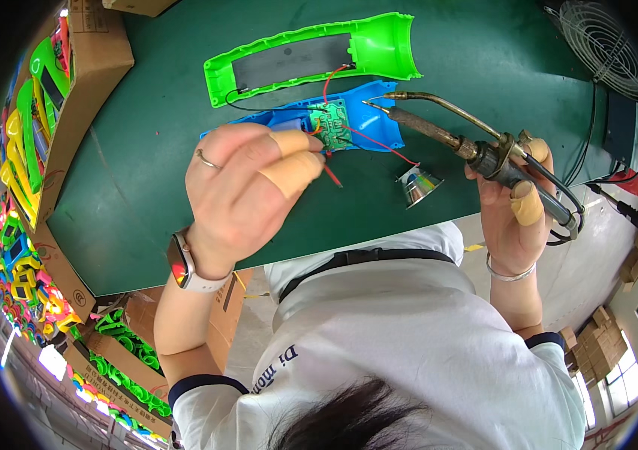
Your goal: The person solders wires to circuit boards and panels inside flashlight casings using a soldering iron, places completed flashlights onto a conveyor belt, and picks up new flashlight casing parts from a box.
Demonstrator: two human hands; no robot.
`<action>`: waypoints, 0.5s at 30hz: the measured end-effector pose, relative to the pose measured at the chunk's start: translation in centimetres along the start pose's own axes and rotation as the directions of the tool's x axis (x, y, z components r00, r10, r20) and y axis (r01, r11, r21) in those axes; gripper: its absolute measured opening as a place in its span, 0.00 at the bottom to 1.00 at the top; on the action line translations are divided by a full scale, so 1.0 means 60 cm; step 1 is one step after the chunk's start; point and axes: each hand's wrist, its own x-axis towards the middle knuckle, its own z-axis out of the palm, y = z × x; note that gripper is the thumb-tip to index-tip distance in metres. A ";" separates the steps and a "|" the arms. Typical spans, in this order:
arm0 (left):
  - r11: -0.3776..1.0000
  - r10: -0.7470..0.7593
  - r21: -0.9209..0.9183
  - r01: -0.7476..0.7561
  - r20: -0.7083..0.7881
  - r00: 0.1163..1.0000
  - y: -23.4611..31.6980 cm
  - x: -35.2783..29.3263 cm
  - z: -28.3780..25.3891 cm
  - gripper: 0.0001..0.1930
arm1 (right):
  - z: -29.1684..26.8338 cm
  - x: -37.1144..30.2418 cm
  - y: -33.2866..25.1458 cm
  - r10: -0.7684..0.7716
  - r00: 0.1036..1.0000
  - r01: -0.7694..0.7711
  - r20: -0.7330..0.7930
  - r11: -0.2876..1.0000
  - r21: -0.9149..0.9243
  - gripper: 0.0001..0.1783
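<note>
My left hand (251, 176), with tape on two fingers, is closed in a pinch over the near edge of a blue plastic housing half (386, 135). A short red wire (332, 175) sticks out below its fingertips. Inside the blue half are a green circuit board (331, 124) and a blue cylindrical part, partly hidden by my hand. In my right hand (518, 202) is a soldering iron (439, 133) with a thin metal feed tube alongside. Its tip points left over the blue half. A silver reflector cup (419, 187) lies between my hands, joined to the board by a red wire.
Beyond the blue half lies a green housing half (383, 49) with a dark panel (293, 62), wired to the board. Cardboard boxes (98, 67) of coloured plastic parts stand at the left. A wire-guarded fan (600, 37) and cables are at the far right of the green table (146, 217).
</note>
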 end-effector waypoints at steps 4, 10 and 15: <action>0.981 -0.185 -0.066 0.180 -0.080 0.980 0.020 0.016 0.005 0.16 | 0.007 -0.002 0.009 0.021 1.000 -0.021 -0.001 0.999 0.048 0.25; 0.909 -0.415 -0.042 0.414 -0.029 0.909 0.051 0.035 0.001 0.11 | 0.020 -0.012 0.004 0.023 1.000 -0.023 -0.021 1.000 0.007 0.23; 0.862 -0.506 0.023 0.506 0.050 0.861 0.061 0.046 -0.009 0.09 | 0.033 -0.020 0.003 0.019 1.000 -0.019 0.004 0.999 -0.051 0.19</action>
